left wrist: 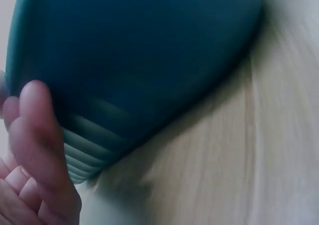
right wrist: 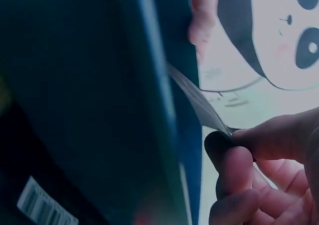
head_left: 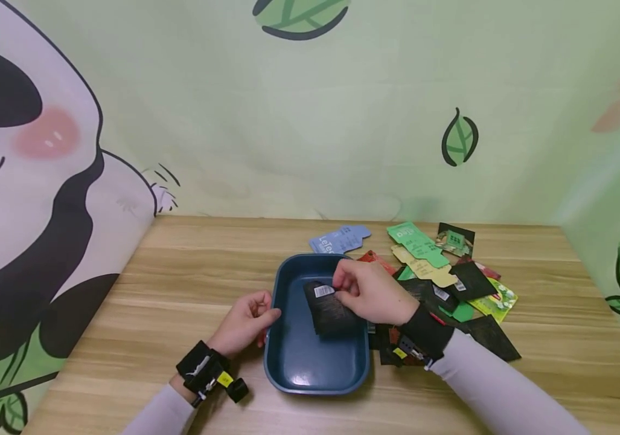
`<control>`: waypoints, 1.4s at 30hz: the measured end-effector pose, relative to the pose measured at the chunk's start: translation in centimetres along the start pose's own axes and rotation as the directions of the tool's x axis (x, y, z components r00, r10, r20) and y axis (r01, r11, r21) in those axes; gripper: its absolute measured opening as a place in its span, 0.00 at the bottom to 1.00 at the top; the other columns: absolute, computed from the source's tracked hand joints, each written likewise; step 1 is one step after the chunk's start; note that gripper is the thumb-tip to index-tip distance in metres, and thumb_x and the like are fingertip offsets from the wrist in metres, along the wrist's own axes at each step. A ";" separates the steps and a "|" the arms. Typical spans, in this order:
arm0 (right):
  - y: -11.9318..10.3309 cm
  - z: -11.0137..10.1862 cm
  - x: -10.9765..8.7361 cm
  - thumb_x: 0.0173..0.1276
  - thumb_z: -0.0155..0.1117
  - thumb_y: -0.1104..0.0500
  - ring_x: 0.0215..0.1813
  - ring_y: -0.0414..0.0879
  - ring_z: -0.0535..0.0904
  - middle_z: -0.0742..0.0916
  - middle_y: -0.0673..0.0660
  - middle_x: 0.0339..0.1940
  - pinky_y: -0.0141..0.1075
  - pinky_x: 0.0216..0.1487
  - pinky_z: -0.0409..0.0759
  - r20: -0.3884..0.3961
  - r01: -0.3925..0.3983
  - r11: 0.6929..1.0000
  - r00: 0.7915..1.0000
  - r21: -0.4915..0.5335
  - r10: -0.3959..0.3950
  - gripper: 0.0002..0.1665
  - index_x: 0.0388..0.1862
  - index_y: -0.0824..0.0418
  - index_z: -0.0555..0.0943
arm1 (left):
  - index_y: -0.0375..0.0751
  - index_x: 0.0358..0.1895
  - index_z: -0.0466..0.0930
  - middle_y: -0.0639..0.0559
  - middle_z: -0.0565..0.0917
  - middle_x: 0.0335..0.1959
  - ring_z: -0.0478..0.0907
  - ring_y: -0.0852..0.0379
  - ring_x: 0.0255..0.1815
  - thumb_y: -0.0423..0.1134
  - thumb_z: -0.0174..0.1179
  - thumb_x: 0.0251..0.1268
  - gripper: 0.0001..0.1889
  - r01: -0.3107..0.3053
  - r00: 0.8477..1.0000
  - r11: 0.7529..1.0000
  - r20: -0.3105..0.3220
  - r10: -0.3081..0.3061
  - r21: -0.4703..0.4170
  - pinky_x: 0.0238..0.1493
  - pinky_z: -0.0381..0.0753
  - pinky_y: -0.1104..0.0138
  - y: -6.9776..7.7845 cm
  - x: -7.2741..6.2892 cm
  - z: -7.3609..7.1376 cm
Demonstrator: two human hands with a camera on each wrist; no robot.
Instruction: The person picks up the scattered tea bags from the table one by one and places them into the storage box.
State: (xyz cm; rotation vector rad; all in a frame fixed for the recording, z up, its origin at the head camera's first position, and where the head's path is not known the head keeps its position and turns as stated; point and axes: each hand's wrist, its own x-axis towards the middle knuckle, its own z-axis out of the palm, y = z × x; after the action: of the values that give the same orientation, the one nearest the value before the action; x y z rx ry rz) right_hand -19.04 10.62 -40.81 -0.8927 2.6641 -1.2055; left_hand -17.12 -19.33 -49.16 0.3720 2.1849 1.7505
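My right hand (head_left: pixel 377 292) pinches a black sachet (head_left: pixel 328 311) with a white barcode label by its upper edge, over the inside of a dark blue tray (head_left: pixel 317 373). In the right wrist view, thumb and fingertips meet on the thin edge of that sachet (right wrist: pixel 197 103). At the tray's left side, my left hand (head_left: pixel 247 320) holds the rim, thumb on top. Its bent fingers (left wrist: pixel 37 135) lie against the outer wall of the tray (left wrist: pixel 134 51) in the left wrist view.
Right of the tray lies a loose pile of packets: more black sachets (head_left: pixel 491 338), a green packet (head_left: pixel 415 241), a cream one (head_left: pixel 424 266) and a yellow-green one (head_left: pixel 500 300). Behind the tray lies a blue packet (head_left: pixel 340 239). A printed cloth wall (head_left: pixel 310 133) borders the wooden table (head_left: pixel 195 254).
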 end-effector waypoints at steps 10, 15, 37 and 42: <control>-0.2 2.4 1.7 0.66 0.67 0.66 0.31 0.37 0.77 0.84 0.47 0.30 0.30 0.36 0.78 0.100 0.036 0.997 0.995 -0.066 -0.029 0.08 0.40 0.54 0.80 | 0.36 0.28 0.65 0.55 0.69 0.12 0.70 0.60 0.10 0.31 0.58 0.73 0.14 -0.049 0.994 0.990 -0.092 0.061 0.131 0.13 0.70 0.70 0.1 -0.1 0.7; -0.1 3.1 1.9 0.67 0.67 0.66 0.30 0.38 0.76 0.84 0.47 0.29 0.31 0.35 0.77 0.134 0.025 0.997 0.991 -0.078 -0.014 0.07 0.40 0.55 0.80 | 0.36 0.26 0.65 0.55 0.67 0.13 0.70 0.61 0.11 0.29 0.57 0.73 0.15 -0.074 0.990 0.991 -0.113 0.086 0.112 0.14 0.71 0.70 -0.1 -0.1 1.1; -0.1 3.3 1.1 0.66 0.75 0.48 0.45 0.43 0.84 0.88 0.51 0.47 0.39 0.48 0.83 0.175 0.027 0.991 0.985 -0.133 -0.004 0.23 0.55 0.55 0.80 | 0.34 0.23 0.65 0.55 0.68 0.13 0.68 0.62 0.11 0.29 0.55 0.73 0.16 -0.097 0.985 0.993 -0.135 0.106 0.069 0.14 0.69 0.71 -0.8 0.1 1.4; -0.3 2.0 0.0 0.60 0.73 0.32 0.76 0.52 0.70 0.74 0.55 0.75 0.51 0.72 0.74 0.190 0.034 0.979 0.982 -0.201 0.004 0.50 0.75 0.53 0.70 | 0.35 0.24 0.65 0.55 0.68 0.13 0.68 0.62 0.11 0.30 0.55 0.73 0.16 -0.089 0.985 0.993 -0.141 0.098 0.073 0.14 0.68 0.71 -0.6 0.0 1.4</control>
State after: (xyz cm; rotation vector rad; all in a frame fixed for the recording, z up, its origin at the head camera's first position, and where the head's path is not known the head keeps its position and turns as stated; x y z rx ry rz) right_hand -18.26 9.15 -41.96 -1.0018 2.6614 -0.8127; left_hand -16.52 -18.19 -50.04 0.3806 2.3671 1.8088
